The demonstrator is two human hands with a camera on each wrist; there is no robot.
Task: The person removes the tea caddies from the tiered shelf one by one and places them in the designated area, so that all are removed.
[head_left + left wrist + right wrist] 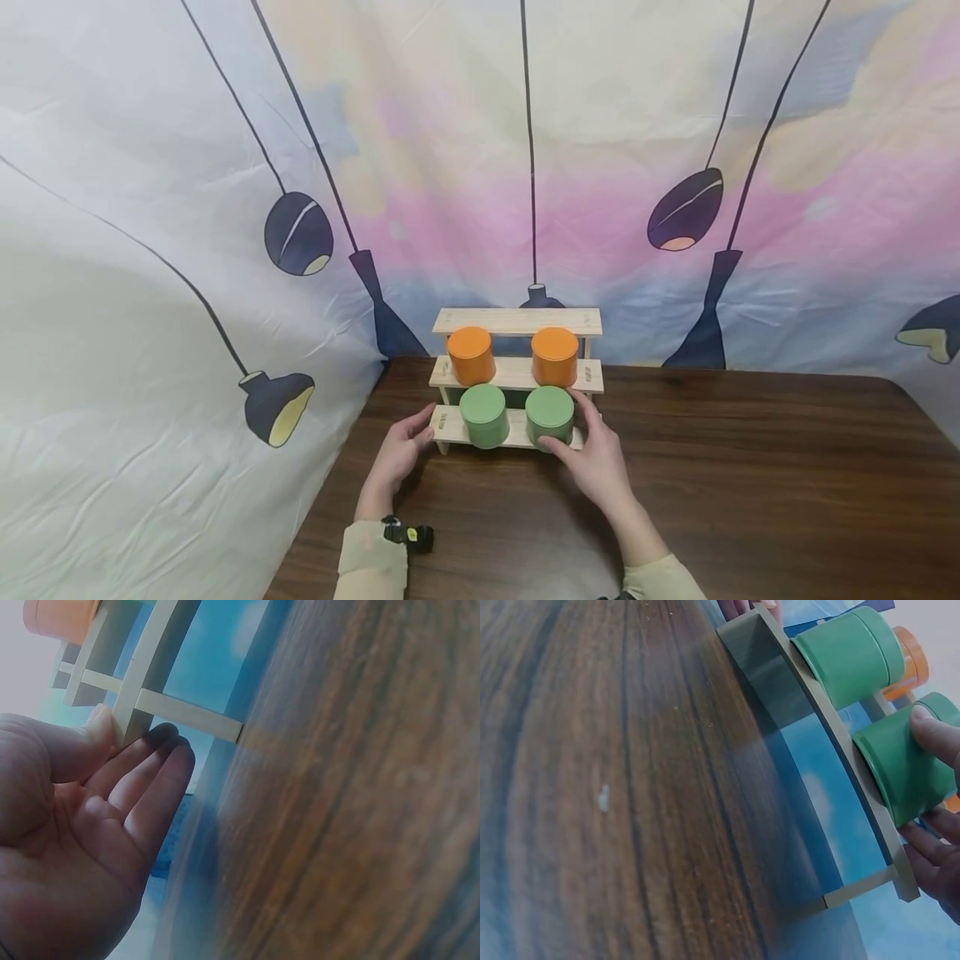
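Note:
A three-step wooden display stand (517, 322) bears two orange canisters (470, 356) (555, 357) on its middle step and two green canisters (484, 417) on the lowest step. My left hand (399, 454) holds the left end of the lowest step; the left wrist view shows the thumb (94, 739) at the board's end and the fingers (161, 776) extending under it. Around the right green canister (550, 412) my right hand (600, 462) has its thumb in front and fingers behind. That canister (911, 761) sits on the board in the right wrist view.
The stand is near the back edge of a dark wood-grain table (750, 483). Behind and to the left hangs a cloth backdrop (450, 150) printed with dark lamps. A black strap device (408, 535) is worn on the left wrist.

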